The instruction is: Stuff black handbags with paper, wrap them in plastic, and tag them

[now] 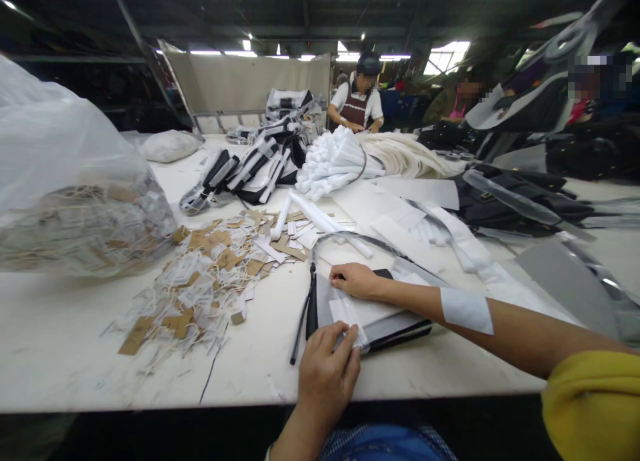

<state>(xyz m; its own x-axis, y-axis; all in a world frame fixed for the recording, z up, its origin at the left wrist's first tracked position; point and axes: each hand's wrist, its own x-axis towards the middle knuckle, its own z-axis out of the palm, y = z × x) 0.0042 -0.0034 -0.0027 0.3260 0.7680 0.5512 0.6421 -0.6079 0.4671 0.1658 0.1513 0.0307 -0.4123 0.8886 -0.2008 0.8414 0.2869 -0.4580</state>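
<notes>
A black-edged handbag [395,334] lies flat at the table's front edge, partly covered by pale sheets. Its dark strap [363,236] loops out on the far side, partly in clear wrapping. Across its left part runs a strip of clear plastic film [353,314] with white pieces under or in it. My right hand [356,281] reaches over the bag, fingers pinched together at the far end of this film. At the near end, my left hand [327,368] has its bent fingers and thumb closed on the film by the bag's edge. Its fingertips are partly hidden.
Left of the bag spreads a pile of brown and white hang tags with strings [200,281]. Beyond it stands a big clear bag of tags [80,208]. White foam rolls [333,161], wrapped straps [255,161] and black bags [515,198] lie farther back. A co-worker [357,101] stands across the table.
</notes>
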